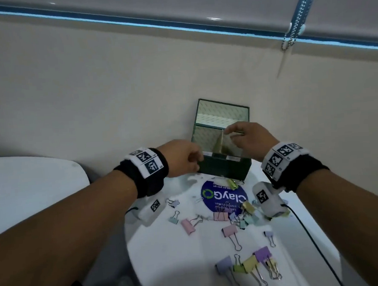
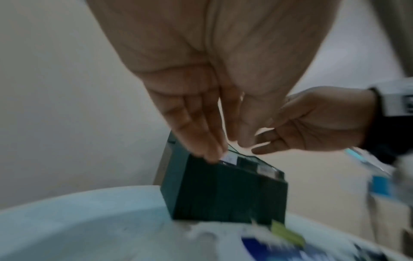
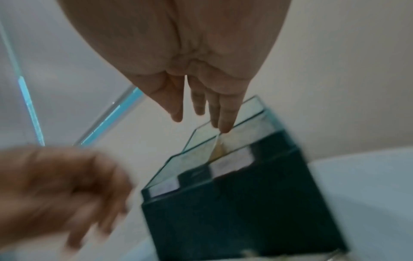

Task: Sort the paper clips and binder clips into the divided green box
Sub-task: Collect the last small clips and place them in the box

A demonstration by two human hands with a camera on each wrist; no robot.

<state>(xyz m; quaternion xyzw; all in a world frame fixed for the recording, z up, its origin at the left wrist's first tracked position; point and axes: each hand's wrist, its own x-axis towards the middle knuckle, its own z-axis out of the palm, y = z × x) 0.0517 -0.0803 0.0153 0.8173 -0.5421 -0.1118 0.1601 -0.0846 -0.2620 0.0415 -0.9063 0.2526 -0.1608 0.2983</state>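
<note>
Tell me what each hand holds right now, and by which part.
No clip. The left hand touches the dark green divided box at its near left corner. The right hand's straight fingertips rest on the box's inner divider.

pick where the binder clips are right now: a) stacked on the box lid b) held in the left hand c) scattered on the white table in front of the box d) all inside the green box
c: the pastel binder clips lie loose on the white table in front of the green box, while both hands are up at the box.
</note>
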